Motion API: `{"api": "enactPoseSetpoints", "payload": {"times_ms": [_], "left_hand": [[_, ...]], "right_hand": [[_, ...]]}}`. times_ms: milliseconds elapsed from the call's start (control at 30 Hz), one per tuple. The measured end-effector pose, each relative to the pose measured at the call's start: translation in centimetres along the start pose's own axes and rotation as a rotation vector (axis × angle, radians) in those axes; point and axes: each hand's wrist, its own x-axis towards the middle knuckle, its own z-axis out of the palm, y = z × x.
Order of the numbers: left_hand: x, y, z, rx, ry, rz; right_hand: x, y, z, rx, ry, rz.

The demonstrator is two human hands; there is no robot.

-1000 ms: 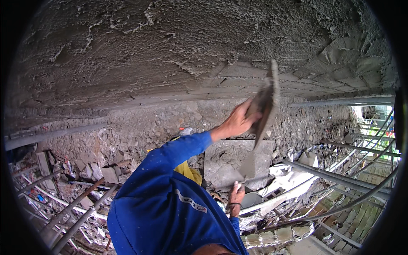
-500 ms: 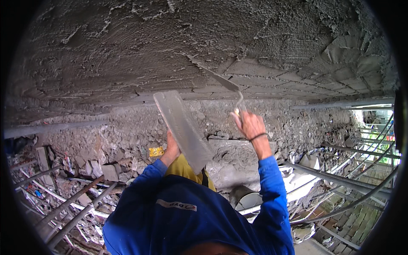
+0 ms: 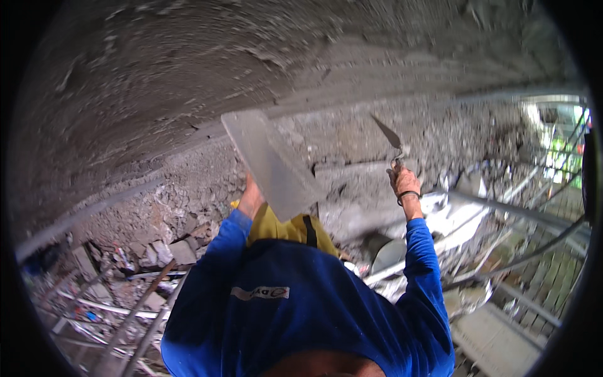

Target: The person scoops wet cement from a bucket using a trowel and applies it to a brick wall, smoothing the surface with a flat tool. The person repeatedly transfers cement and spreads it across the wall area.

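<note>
My right hand (image 3: 404, 182), with a dark band at its wrist, is closed round the handle of a pointed trowel (image 3: 387, 133). The trowel's narrow blade points up and to the left, over the rubble strip below the wall and apart from the wall. My left hand (image 3: 252, 196) grips a long grey plastering float (image 3: 271, 162) from behind; most of its fingers are hidden by the board. The float is tilted, its broad face smeared with wet mortar and its upper end close to the wall's foot. Rough grey mortar covers the wall (image 3: 188, 69).
Right of my yellow trousers stands a bucket (image 3: 389, 256), near a pale mortar-covered slab (image 3: 352, 204). Broken bricks and rubble (image 3: 182, 251) lie at the left. Metal poles (image 3: 146, 301) cross the lower left, and more poles (image 3: 521, 210) cross the right side.
My right hand has drawn the trowel away from the wall, toward the right. The view has turned and tilted; the left hand still holds the float.
</note>
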Motion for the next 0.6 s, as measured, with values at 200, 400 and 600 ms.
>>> {"api": "enactPoseSetpoints", "payload": {"times_ms": [200,400,600], "left_hand": [[5.8,-3.3,0.1,0.607,-0.113,-0.182],[8.7,-10.1,8.1,0.677,-0.070,-0.542],[16.9,-16.6,-4.2,0.953,-0.148,-0.927]], "right_hand": [[-17.0,-1.0,8.6,0.328,0.163,0.121],[-25.9,-5.9,11.5,0.437,0.049,0.028],[-21.8,-7.0,25.7,0.552,-0.259,0.364]]}}
